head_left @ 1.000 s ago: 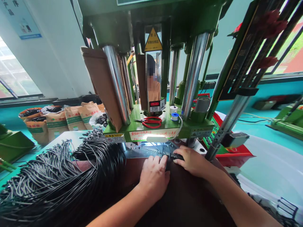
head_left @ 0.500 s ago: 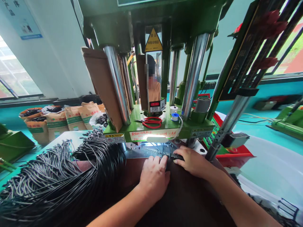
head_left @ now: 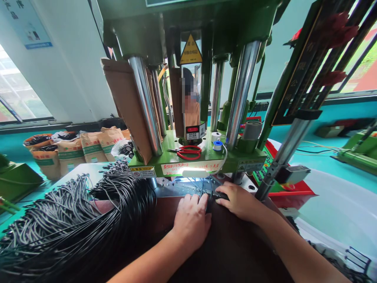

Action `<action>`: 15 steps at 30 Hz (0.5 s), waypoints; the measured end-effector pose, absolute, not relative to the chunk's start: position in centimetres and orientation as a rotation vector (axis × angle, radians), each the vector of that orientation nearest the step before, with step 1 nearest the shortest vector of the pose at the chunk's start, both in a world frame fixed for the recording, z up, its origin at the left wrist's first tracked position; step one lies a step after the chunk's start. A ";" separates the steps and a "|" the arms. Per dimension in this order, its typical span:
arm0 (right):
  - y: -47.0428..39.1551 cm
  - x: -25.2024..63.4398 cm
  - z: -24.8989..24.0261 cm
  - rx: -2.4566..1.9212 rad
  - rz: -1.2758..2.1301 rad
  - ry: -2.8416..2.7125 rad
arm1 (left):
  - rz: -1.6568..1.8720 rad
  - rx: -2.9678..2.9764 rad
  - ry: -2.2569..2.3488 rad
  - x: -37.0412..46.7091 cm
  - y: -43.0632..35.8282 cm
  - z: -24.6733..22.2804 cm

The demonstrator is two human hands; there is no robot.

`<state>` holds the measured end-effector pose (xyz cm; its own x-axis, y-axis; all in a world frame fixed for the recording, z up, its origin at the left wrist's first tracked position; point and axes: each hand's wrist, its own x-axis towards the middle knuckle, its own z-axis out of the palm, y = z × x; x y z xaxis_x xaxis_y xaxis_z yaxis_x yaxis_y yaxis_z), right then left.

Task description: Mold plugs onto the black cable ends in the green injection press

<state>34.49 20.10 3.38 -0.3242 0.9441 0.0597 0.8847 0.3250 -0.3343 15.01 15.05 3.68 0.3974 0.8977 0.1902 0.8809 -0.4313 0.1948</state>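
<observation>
Several thin cables (head_left: 203,185) run over the metal plate (head_left: 171,188) under the green press and down to my fingers. My left hand (head_left: 191,220) is closed at the plate's front edge, fingers curled over the near ends of these cables. Just to its right, my right hand (head_left: 238,200) has its thumb and fingers closed on a slim black handle-like piece (head_left: 218,194) lying flat on the plate. The fingers cover part of that piece, so its kind cannot be told. A lit lamp (head_left: 194,172) shines down on the cables.
A large heap of black cables (head_left: 118,212) lies on the left. Red-handled scissors (head_left: 188,151) and a blue-and-white spool (head_left: 218,146) rest on the press's green platform (head_left: 159,165). Steel columns (head_left: 243,94) rise beside it. Paper sacks (head_left: 69,153) stand behind left; a white tub (head_left: 332,212) is at right.
</observation>
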 end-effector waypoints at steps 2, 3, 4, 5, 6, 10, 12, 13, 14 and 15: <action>20.0 34.5 3.4 -1.661 0.366 -2.346 | 0.420 2.580 1.639 15.0 15.0 3.6; 20.0 34.4 3.5 -1.661 0.371 -2.343 | 0.426 2.583 1.638 15.0 15.0 3.6; 20.0 34.4 3.5 -1.661 0.376 -2.342 | 0.431 2.585 1.635 15.0 15.0 3.6; 19.9 34.4 3.6 -1.661 0.379 -2.339 | 0.436 2.586 1.631 15.0 15.0 3.6; 19.9 34.4 3.6 -1.661 0.382 -2.336 | 0.441 2.587 1.627 15.0 15.0 3.6; 19.8 34.4 3.8 -1.653 0.391 -2.338 | 0.446 2.581 1.626 15.0 15.0 3.7; 19.8 34.4 3.7 -1.652 0.391 -2.340 | 0.433 2.578 1.629 15.0 15.0 3.8; 19.8 34.4 3.7 -1.652 0.389 -2.340 | 0.426 2.579 1.630 15.0 15.0 3.8; 19.8 34.4 3.6 -1.652 0.387 -2.338 | 0.421 2.581 1.630 15.0 15.0 3.8; 19.8 34.4 3.6 -1.652 0.385 -2.337 | 0.417 2.582 1.630 15.0 15.0 3.9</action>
<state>34.45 19.84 3.59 -0.3240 0.9446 0.0529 0.8777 0.3210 -0.3559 15.02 15.04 3.85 0.4043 0.8935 0.1954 0.8775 -0.4391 0.1926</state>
